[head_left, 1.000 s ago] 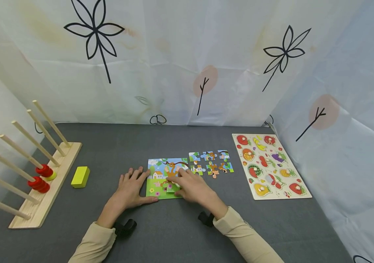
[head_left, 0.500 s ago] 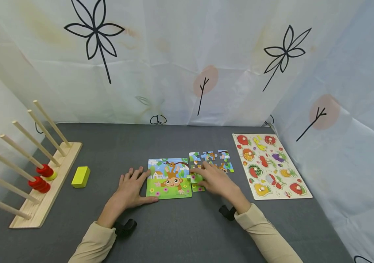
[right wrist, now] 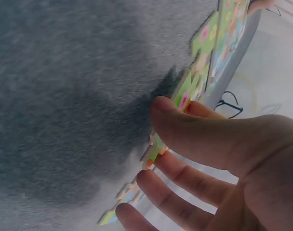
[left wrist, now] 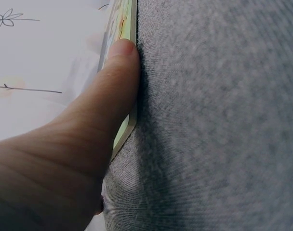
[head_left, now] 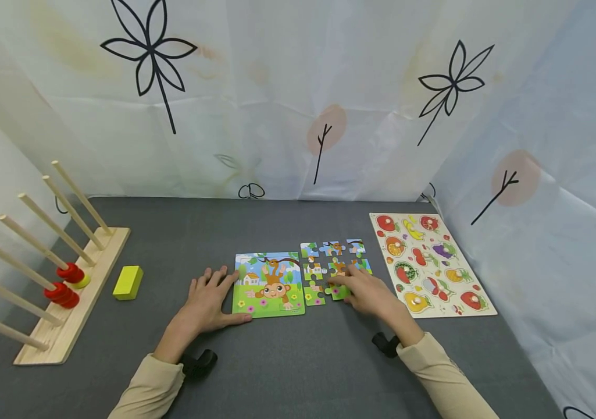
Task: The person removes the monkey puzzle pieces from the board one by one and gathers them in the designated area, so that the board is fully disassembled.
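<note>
A flat puzzle board (head_left: 271, 297) with a monkey picture lies mid-table. My left hand (head_left: 206, 305) rests along its left side, fingers spread at the upper edge and thumb at the lower left corner. In the left wrist view the thumb (left wrist: 121, 62) lies against the board's edge. My right hand (head_left: 368, 294) pinches a green jigsaw piece (head_left: 337, 293) with a pink flower, at the lower end of the loose pieces. The right wrist view shows that piece (right wrist: 183, 96) between thumb and index finger; the other fingers are loosely bent. A flowered jigsaw piece (head_left: 314, 295) lies just left of it.
Several loose jigsaw pieces (head_left: 332, 249) sit in rows right of the board. Farther right lies a fruit puzzle board (head_left: 452, 288). At left are a yellow block (head_left: 128, 283) and a wooden peg stand (head_left: 96, 265) with red rings (head_left: 62, 295). A patterned curtain (head_left: 277, 116) hangs behind.
My right hand has moved right from over the monkey board to the loose pieces, carrying the green jigsaw piece. The monkey picture is now uncovered. My left hand has stayed put.
</note>
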Demonstrator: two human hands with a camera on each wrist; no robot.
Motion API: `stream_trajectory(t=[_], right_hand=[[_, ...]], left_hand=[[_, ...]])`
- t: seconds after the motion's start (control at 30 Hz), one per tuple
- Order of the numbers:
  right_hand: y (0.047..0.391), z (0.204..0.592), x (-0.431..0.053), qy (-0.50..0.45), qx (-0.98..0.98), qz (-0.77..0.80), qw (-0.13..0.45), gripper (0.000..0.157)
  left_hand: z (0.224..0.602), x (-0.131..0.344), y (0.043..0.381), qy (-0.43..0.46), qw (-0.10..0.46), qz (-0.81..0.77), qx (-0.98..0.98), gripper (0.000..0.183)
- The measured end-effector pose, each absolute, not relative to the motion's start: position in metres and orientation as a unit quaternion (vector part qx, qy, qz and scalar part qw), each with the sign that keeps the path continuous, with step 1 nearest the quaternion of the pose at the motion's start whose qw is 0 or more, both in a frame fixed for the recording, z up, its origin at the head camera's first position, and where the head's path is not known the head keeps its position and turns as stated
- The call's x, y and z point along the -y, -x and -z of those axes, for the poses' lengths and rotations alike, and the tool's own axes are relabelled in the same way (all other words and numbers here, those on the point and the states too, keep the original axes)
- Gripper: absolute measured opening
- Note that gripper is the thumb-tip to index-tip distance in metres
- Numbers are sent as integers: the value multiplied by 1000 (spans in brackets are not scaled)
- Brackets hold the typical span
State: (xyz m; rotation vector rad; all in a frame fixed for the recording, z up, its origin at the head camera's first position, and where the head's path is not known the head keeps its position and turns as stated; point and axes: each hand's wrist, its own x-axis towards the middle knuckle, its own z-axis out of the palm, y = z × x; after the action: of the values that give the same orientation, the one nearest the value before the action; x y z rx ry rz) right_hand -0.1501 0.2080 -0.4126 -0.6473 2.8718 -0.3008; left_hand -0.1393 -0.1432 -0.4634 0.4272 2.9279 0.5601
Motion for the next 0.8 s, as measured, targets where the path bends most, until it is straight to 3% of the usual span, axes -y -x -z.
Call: stream_trajectory(t=[0.4,0.8], right_hand=[[150,416,-217,189,-969,101,124,53],[148,419,-214,196,-966,123,112,44]], left_hand=[[460,143,138,-140,72,-183,-970,103],[459,142,137,-140,76,-179,-971,103]])
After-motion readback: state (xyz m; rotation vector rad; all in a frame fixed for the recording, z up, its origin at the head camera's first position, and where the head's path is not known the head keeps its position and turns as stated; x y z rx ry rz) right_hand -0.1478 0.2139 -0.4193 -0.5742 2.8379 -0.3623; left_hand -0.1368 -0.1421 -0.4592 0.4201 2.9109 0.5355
